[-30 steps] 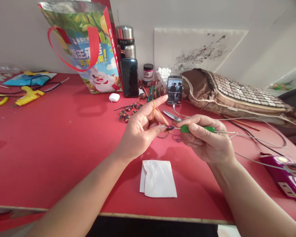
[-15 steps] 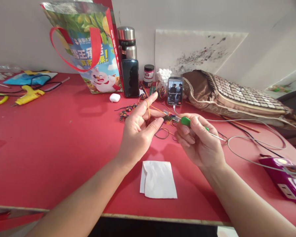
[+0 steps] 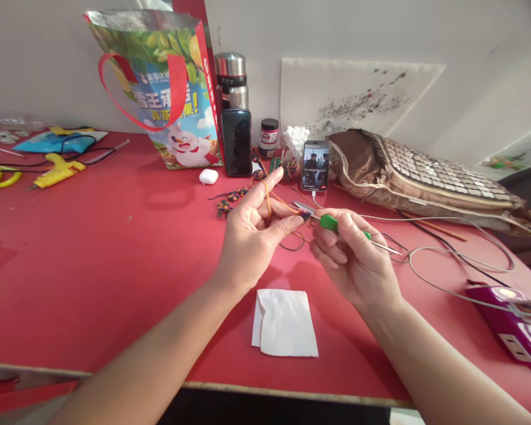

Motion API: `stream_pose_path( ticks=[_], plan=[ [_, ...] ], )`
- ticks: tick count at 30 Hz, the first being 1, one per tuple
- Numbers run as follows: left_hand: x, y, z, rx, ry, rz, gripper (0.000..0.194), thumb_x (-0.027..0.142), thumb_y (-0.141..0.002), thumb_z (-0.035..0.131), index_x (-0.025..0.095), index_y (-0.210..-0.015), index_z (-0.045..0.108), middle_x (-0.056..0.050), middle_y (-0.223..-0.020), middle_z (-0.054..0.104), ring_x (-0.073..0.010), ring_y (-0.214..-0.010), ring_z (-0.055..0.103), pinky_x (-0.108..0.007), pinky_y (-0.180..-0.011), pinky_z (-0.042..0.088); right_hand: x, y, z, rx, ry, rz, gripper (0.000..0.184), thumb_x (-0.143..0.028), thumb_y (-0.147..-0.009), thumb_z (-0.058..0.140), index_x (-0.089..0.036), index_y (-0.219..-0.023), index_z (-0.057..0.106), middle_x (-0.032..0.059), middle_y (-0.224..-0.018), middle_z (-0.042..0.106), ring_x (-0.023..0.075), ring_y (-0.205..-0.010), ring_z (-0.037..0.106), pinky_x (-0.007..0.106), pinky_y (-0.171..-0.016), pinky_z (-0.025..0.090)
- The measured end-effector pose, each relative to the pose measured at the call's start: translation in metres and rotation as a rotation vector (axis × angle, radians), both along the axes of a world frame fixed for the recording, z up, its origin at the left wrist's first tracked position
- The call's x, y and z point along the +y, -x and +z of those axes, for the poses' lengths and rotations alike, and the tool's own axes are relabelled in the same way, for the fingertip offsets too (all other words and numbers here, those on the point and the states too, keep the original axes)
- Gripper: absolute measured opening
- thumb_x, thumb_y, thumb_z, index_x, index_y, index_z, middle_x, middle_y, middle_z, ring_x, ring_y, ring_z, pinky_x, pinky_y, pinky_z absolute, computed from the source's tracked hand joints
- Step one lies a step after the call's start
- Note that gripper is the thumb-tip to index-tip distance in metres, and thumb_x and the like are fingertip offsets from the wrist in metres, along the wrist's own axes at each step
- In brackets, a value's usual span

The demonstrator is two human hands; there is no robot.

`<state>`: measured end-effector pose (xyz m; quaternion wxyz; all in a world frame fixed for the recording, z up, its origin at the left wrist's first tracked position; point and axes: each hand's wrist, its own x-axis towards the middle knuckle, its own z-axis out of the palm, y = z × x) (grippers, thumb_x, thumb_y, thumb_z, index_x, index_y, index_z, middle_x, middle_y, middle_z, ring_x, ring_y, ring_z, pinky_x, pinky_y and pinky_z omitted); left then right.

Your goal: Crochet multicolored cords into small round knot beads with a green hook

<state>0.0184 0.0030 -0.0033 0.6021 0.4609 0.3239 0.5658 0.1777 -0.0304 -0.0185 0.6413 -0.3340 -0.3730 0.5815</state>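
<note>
My left hand (image 3: 256,230) pinches a small multicoloured crochet piece (image 3: 306,215) between thumb and middle finger. Its index finger points up, with orange yarn (image 3: 268,203) looped round it. In my right hand (image 3: 354,251) is a crochet hook with a green handle (image 3: 330,222), held between thumb and fingers. The hook's front end meets the crochet piece; its very tip is hidden there. A bare metal end sticks out behind the hand. Scissors (image 3: 303,206) lie just beyond the piece, partly covered. Finished-looking knotted crochet bits (image 3: 224,208) rest left of my left hand.
A folded white tissue (image 3: 287,323) lies in front of me. Behind stand a dark phone (image 3: 238,143), a lit phone (image 3: 315,165), a yarn ball (image 3: 291,169), a jar (image 3: 268,137) and a shopping bag (image 3: 177,112). Cables and a purple power strip (image 3: 513,324) are on the right.
The right hand has tilted the hook so its back end points lower. The crochet piece turned between the left fingers, and the raised left index finger shifted slightly left.
</note>
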Motion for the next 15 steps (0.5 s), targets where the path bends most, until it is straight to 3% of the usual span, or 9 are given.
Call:
stream_pose_path(
  ticks=[5, 9, 15],
  plan=[
    [0.0, -0.003, -0.005, -0.087, 0.092, -0.055, 0.072, 0.017, -0.074, 0.096, 0.026, -0.142, 0.073, 0.004, -0.081, 0.078, -0.0138, -0.079, 0.069, -0.028, -0.076, 0.055, -0.001, 0.004, 0.001, 0.024, -0.004, 0.007, 0.021, -0.043, -0.092, 0.084, -0.022, -0.095, 0.085, -0.0044, -0.068, 0.051, 0.0071, -0.051, 0.021, 0.024, -0.043, 0.028],
    [0.003, -0.001, -0.01, -0.122, 0.169, -0.092, 0.066, 0.015, -0.077, 0.093, 0.026, -0.139, 0.074, 0.005, -0.08, 0.076, -0.0122, -0.08, 0.07, -0.027, -0.08, 0.056, 0.001, 0.002, 0.001, 0.025, 0.016, 0.029, 0.022, -0.042, -0.09, 0.086, -0.021, -0.096, 0.086, -0.0045, -0.067, 0.053, 0.006, -0.05, 0.023, 0.024, -0.045, 0.028],
    [0.002, 0.002, -0.006, 0.045, -0.006, -0.041, 0.062, 0.016, -0.083, 0.09, 0.029, -0.141, 0.075, 0.0, -0.085, 0.079, -0.0173, -0.084, 0.072, -0.031, -0.079, 0.061, 0.005, -0.007, -0.001, 0.008, 0.042, 0.079, 0.022, -0.041, -0.083, 0.092, -0.02, -0.087, 0.088, -0.0026, -0.06, 0.057, 0.0049, -0.046, 0.026, 0.023, -0.044, 0.02]
  ],
)
